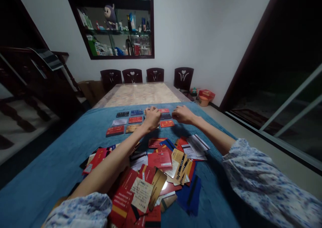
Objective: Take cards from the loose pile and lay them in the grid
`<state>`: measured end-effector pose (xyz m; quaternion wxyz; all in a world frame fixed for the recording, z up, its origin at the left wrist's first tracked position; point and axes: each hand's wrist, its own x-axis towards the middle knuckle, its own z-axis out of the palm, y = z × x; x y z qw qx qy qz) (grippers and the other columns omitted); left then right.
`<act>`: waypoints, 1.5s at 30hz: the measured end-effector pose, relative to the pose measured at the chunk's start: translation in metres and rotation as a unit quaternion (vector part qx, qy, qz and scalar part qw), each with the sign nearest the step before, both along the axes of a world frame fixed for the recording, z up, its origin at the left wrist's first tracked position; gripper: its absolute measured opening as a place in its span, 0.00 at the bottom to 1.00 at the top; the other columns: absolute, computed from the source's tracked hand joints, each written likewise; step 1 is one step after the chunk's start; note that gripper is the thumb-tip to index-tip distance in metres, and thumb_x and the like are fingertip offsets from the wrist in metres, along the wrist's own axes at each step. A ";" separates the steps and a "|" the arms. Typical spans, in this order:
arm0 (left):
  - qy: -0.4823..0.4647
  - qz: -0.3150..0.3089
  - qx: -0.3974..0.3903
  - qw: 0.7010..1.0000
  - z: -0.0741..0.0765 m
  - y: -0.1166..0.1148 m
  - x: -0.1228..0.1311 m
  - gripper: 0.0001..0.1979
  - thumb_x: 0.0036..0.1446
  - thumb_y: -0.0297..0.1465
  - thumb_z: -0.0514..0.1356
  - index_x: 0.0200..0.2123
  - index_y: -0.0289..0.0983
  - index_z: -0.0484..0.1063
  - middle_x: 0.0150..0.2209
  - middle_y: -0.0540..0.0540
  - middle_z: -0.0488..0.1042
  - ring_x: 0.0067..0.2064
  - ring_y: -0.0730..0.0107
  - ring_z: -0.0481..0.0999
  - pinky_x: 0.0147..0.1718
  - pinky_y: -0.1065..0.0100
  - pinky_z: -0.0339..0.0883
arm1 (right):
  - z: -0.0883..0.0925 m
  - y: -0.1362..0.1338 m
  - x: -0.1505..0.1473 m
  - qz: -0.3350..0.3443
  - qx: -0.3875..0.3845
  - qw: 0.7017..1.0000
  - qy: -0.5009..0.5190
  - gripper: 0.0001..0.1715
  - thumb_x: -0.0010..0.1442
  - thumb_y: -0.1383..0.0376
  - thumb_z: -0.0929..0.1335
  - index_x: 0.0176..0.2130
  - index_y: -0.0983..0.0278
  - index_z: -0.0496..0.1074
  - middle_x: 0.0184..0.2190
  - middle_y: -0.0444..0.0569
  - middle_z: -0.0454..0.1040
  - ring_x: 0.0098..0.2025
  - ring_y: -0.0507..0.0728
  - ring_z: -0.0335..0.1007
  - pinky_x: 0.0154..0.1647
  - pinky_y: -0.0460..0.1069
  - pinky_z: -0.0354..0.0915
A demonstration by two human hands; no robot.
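Note:
Both my arms reach forward over a blue cloth (pixel 62 174) on a table. My left hand (pixel 151 118) is curled closed above a grid of cards (pixel 125 121) laid in rows, red, blue, dark and pale. My right hand (pixel 183 114) is also curled closed just to its right, near a red card (pixel 167 123). What either hand holds, if anything, is hidden by the fingers. Close to me lies a loose heap of cards (pixel 156 174), mostly red, some gold, white and blue, overlapping one another. My left forearm crosses over the heap's left part.
Beyond the cloth a bare marble-patterned tabletop (pixel 142 94) runs to several dark chairs (pixel 132 75) against the wall. A glass wall cabinet (pixel 118 28) holds bottles and a toy. Stairs (pixel 30 87) rise at left; a sliding door (pixel 289 107) is at right. A red basket (pixel 206 94) sits on the floor.

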<state>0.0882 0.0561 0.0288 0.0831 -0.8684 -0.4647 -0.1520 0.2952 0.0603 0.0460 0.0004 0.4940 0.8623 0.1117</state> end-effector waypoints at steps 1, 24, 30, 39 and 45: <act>0.001 -0.005 0.001 1.000 -0.001 -0.004 0.003 0.13 0.58 0.22 0.53 0.41 0.37 0.74 0.49 0.37 0.74 0.58 0.51 0.60 0.54 0.47 0.50 | 0.000 -0.005 0.003 -0.003 0.000 1.000 0.003 0.14 0.62 0.68 0.63 0.39 0.62 0.79 0.42 0.54 0.80 0.47 0.61 0.68 0.38 0.51 0.52; 0.056 -0.205 -0.064 0.975 -0.039 -0.089 0.094 0.10 0.57 0.26 0.57 0.42 0.39 0.75 0.49 0.39 0.76 0.60 0.49 0.59 0.57 0.39 0.51 | -0.054 -0.078 0.087 -0.056 -0.029 0.996 0.060 0.16 0.62 0.70 0.64 0.43 0.60 0.79 0.43 0.53 0.78 0.48 0.61 0.65 0.41 0.51 0.55; 0.089 -0.237 -0.066 0.965 -0.051 -0.094 0.110 0.12 0.64 0.32 0.54 0.47 0.41 0.75 0.50 0.43 0.75 0.59 0.50 0.61 0.57 0.38 0.53 | -0.071 -0.077 0.092 -0.020 -0.021 0.995 0.099 0.17 0.62 0.71 0.63 0.43 0.60 0.80 0.45 0.53 0.79 0.48 0.60 0.66 0.42 0.50 0.58; 0.126 -0.220 -0.084 0.964 -0.040 -0.094 0.105 0.13 0.62 0.29 0.54 0.42 0.40 0.78 0.52 0.40 0.74 0.60 0.48 0.61 0.58 0.35 0.53 | -0.082 -0.071 0.097 -0.002 -0.022 0.993 0.117 0.21 0.59 0.73 0.65 0.48 0.58 0.79 0.47 0.51 0.79 0.48 0.61 0.66 0.42 0.51 0.57; 0.126 -0.188 -0.079 0.971 -0.034 -0.096 0.101 0.13 0.63 0.32 0.54 0.39 0.37 0.79 0.48 0.38 0.76 0.59 0.49 0.63 0.59 0.37 0.52 | -0.084 -0.072 0.100 0.013 -0.019 0.992 0.126 0.21 0.59 0.72 0.65 0.48 0.58 0.79 0.47 0.52 0.79 0.47 0.61 0.65 0.43 0.52 0.57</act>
